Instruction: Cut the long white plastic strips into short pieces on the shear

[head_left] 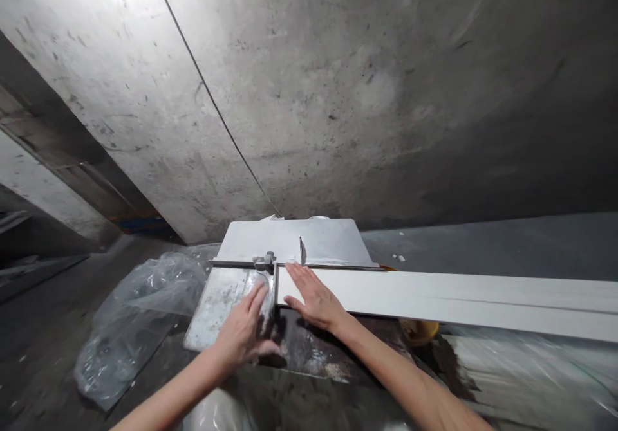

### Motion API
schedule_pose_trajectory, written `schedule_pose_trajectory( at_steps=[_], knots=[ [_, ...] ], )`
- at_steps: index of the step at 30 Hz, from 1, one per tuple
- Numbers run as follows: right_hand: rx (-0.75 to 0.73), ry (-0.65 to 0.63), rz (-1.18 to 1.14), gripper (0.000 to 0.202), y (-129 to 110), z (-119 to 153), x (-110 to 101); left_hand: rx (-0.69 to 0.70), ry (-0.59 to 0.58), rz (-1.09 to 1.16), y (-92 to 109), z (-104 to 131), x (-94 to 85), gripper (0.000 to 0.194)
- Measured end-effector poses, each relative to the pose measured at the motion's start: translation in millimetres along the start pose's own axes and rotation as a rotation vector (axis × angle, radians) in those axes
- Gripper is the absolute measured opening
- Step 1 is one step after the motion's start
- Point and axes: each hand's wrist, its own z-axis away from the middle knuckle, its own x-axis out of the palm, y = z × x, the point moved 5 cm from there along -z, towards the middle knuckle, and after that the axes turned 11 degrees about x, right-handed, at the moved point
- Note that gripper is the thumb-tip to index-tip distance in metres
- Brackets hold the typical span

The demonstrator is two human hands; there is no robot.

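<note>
A crumpled clear plastic sheet (140, 321) lies on the grey floor (43, 366) near a stained concrete wall (338, 96).

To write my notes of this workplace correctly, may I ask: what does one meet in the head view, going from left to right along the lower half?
Crumpled clear plastic → left hand → right hand → yellow container → plastic-covered pale material.
</note>
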Motion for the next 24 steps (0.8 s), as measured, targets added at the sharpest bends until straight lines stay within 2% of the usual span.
schedule_pose_trajectory(
  at_steps=[2,6,9,12,14,17,21,24],
  knots=[
    [0.071,0.048,-0.075,0.072,3,-1,-8,-0.019,0.039,0.012,-9,-32,-8.1,0.122],
    [0.100,0.109,-0.158,0.074,13,7,-21,-0.126,-0.137,0.013,-15,-84,1.5,0.129],
    [0.022,0.030,-0.017,0.079,33,22,-23,-0.154,-0.180,0.034,-17,-99,5.3,0.128],
    [-0.009,-0.015,0.199,0.078,69,29,-25,-0.159,-0.158,0.042,-28,-108,3.9,0.126],
    [0.008,-0.007,0.278,0.075,92,21,-26,-0.158,-0.136,0.040,-39,-120,2.6,0.125],
    [0.025,-0.013,0.319,0.071,114,-8,-24,-0.183,-0.104,0.015,-61,-147,1.0,0.126],
    [0.063,-0.055,0.333,0.069,128,-44,-26,-0.182,-0.092,-0.040,-79,-177,-2.1,0.120],
    [0.063,-0.045,0.323,0.068,127,-45,-29,-0.129,-0.103,-0.074,-76,-180,-3.1,0.105]
  ],
)
